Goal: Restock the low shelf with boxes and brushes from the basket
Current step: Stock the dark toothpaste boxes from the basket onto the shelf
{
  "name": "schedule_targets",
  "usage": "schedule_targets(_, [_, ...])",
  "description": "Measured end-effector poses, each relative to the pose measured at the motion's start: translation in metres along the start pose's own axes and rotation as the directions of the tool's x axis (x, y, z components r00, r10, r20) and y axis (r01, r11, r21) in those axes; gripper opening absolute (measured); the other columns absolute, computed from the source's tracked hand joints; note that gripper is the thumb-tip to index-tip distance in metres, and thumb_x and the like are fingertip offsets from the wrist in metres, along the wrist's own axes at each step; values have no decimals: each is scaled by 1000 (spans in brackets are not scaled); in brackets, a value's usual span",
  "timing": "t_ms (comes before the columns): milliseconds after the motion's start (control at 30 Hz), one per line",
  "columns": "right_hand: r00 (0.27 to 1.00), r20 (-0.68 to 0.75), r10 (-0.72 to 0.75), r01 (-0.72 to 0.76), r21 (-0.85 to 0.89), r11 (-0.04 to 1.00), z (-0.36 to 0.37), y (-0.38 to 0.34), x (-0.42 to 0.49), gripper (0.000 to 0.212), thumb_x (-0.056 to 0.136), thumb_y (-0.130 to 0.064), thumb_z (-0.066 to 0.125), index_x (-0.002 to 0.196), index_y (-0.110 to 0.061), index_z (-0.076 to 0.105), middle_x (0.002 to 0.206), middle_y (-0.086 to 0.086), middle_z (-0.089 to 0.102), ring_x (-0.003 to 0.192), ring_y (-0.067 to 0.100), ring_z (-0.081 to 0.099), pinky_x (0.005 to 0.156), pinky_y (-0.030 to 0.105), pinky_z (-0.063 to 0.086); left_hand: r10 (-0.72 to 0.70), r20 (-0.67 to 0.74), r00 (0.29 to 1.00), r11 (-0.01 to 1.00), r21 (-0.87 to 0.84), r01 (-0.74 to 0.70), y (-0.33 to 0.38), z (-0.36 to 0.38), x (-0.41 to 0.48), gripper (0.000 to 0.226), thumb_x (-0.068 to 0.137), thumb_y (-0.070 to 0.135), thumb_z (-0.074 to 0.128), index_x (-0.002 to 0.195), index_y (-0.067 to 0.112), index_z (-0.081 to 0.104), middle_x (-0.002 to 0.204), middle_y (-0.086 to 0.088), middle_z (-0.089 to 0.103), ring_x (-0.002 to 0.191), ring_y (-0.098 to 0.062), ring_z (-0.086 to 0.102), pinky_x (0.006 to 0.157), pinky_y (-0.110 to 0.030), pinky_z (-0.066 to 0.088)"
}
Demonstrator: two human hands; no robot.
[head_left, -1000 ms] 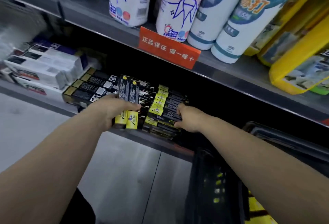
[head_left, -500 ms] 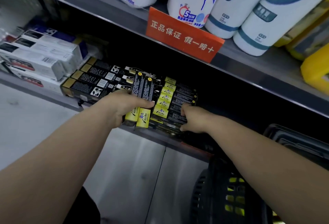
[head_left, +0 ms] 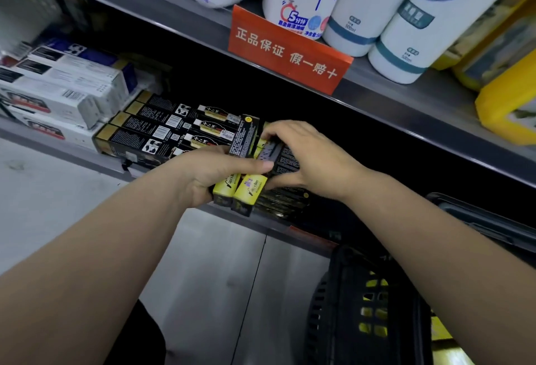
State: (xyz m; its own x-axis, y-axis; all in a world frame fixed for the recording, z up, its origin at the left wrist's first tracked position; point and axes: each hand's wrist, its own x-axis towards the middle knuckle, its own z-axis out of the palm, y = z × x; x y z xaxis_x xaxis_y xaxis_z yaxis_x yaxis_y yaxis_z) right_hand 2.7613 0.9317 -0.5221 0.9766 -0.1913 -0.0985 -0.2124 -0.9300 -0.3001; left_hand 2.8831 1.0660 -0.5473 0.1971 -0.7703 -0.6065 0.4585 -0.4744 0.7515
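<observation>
Between the two hands, at the front edge of the low shelf [head_left: 278, 226], the coming move is decided. The left hand [head_left: 208, 174] grips two yellow-ended boxes [head_left: 251, 189] side by side, fingers wrapped beneath them and the thumb laid across their tops. Their long axis runs away from the wrist, with the yellow ends toward the person and the dark ends pointing into the shelf. Just beside them on the thumb side, the right hand [head_left: 313, 161] arches over a dark box [head_left: 275, 152] on top of the stack [head_left: 285, 205]. Its fingertips hook over the box's far end and its thumb spreads wide along the near side, so it appears to pinch that box rather than press it flat. That box lies nearly parallel to the held pair, so I judge the pair needs only to slide forward and slightly toward the right hand, with no turning. On the left hand's outer side, black-and-gold boxes [head_left: 145, 132] lie crosswise, which closes off that direction. The left hand seems the nearer to the landing spot. Below the right forearm stands the basket [head_left: 342, 306], yellow showing through its mesh, well apart from both hands
</observation>
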Motion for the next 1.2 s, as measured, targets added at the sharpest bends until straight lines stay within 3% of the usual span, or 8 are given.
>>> schedule_targets(100, [1000,7,-4,4,-26,1000,-8,9,-4,55,70,-44,75,116,-19,56,116,-3,51,110,15,40,95,27,31,-29,-2,1000,999,-32,29,1,3,1,50,60,31,77,101,10,60,68,-6,72,52,-17,68,41,-23,50])
schedule_targets(200, [982,-19,190,-191,-55,980,-7,28,-8,42,82,-43,65,114,-19,52,105,0,52,97,20,51,77,31,40,-25,-224,974,988,-154,-10,2,1,9,31,83,39,65,92,10,59,75,-9,70,53,-16,65,50,-29,58])
schedule_targets(367, [861,140,490,-453,-230,862,19,52,-3,44,94,-39,48,134,-24,36,132,10,44,114,29,46,82,33,39,-34,-402,915,988,-152,-30,-3,-4,21,31,89,38,60,101,10,56,100,-13,65,70,-23,68,72,-39,59])
schedule_targets(433, [836,218,504,-454,-241,858,31,53,4,45,96,-36,46,138,-26,32,138,12,37,121,30,40,89,35,39,-65,-373,925,996,-76,40,-8,-3,24,55,85,44,63,124,7,52,123,-16,60,104,-31,63,91,-50,51])
schedule_targets(733, [786,436,439,-437,-110,893,47,49,9,81,84,-59,54,148,-29,15,154,10,16,135,27,33,100,28,35,-67,-329,942,998,-24,63,-12,-1,26,70,81,47,65,136,11,44,140,-17,48,129,-38,44,105,-56,37])
schedule_targets(933, [794,443,417,-383,-169,908,48,47,7,93,79,-38,72,149,-22,12,154,10,17,134,27,34,99,29,38,-86,-352,932,996,-36,78,-11,0,27,58,84,41,64,131,10,49,134,-17,53,122,-36,51,100,-48,42])
schedule_targets(1067, [906,268,329,-340,-5,940,33,35,6,103,74,-45,74,149,-30,5,150,5,18,136,26,27,106,36,36,-52,-316,947,999,-4,54,-7,3,23,44,83,32,69,117,6,58,100,-13,67,80,-27,62,73,-34,51])
schedule_targets(1200, [999,-27,41,-39,53,998,11,12,6,82,78,-34,74,144,-39,25,152,-1,16,137,23,22,106,35,28,32,-251,967,995,98,-7,-7,7,22,58,70,34,79,117,7,57,104,-12,68,95,-26,64,84,-38,54])
